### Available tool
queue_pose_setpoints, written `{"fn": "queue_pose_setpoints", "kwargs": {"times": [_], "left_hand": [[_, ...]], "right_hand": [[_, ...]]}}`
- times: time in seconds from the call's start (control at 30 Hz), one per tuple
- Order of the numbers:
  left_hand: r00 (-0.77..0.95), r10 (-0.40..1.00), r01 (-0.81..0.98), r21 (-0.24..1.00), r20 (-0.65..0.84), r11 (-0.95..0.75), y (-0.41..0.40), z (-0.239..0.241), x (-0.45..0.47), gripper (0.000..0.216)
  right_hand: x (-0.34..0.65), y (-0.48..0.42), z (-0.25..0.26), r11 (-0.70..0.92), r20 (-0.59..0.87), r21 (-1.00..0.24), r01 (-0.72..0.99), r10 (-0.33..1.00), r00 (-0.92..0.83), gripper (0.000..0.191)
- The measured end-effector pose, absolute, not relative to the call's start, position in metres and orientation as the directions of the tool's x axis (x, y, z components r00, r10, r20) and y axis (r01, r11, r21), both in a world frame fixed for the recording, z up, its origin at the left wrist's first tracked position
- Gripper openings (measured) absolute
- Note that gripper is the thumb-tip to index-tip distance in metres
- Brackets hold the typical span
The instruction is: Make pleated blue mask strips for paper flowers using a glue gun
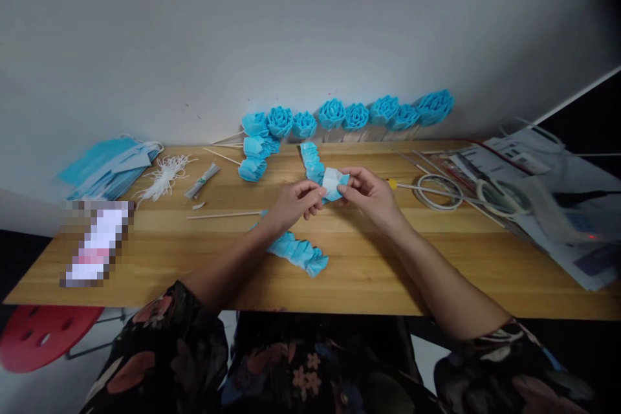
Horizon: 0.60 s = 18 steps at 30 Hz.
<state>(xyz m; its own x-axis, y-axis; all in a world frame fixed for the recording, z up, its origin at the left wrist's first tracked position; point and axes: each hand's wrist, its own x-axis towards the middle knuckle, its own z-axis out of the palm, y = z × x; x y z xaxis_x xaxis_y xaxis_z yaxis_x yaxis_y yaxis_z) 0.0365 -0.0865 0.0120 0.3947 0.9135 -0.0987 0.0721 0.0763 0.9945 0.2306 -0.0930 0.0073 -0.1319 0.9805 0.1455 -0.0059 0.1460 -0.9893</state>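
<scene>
Over the middle of the wooden table (pixel 169 252), my left hand (pixel 295 204) and my right hand (pixel 369 194) meet on a small folded piece of blue-and-white mask fabric (pixel 334 182). Both hands pinch it, fingers closed on its edges. A pleated blue strip (pixel 312 163) lies just behind the hands. Another pleated blue strip (pixel 301 252) lies under my left forearm. A thin wooden stick (pixel 223 215) lies left of my left hand.
Several blue fabric roses (pixel 356 115) on sticks lean against the wall. A stack of blue face masks (pixel 109 168), a bundle of white ear loops (pixel 165 178), tape rolls (pixel 439 193) and papers (pixel 557 194) sit at the sides. A red stool (pixel 43 333) stands lower left.
</scene>
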Motion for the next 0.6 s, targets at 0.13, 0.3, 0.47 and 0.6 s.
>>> {"fn": "queue_pose_setpoints", "kwargs": {"times": [0.13, 0.3, 0.47, 0.6], "left_hand": [[0.427, 0.898, 0.058, 0.995, -0.103, 0.086, -0.0882, 0.0123, 0.0376, 0.036], [0.455, 0.886, 0.041, 0.996, -0.085, 0.074, -0.0900, 0.0149, 0.0361, 0.041], [0.472, 0.876, 0.055, 0.995, -0.097, 0.081, -0.0914, 0.0139, 0.0357, 0.038], [0.450, 0.888, 0.044, 0.995, -0.098, 0.087, -0.0906, 0.0108, 0.0364, 0.036]], "right_hand": [[0.2274, -0.0957, 0.0099, 0.147, 0.145, -0.989, 0.001, 0.978, -0.148, 0.037], [0.2256, -0.0962, 0.0105, 0.153, 0.151, -0.988, 0.007, 0.980, -0.130, 0.036], [0.2256, -0.0956, 0.0080, 0.137, 0.136, -0.991, -0.003, 0.983, -0.122, 0.039], [0.2256, -0.1002, 0.0126, 0.166, 0.159, -0.986, 0.031, 0.976, -0.149, 0.036]]}}
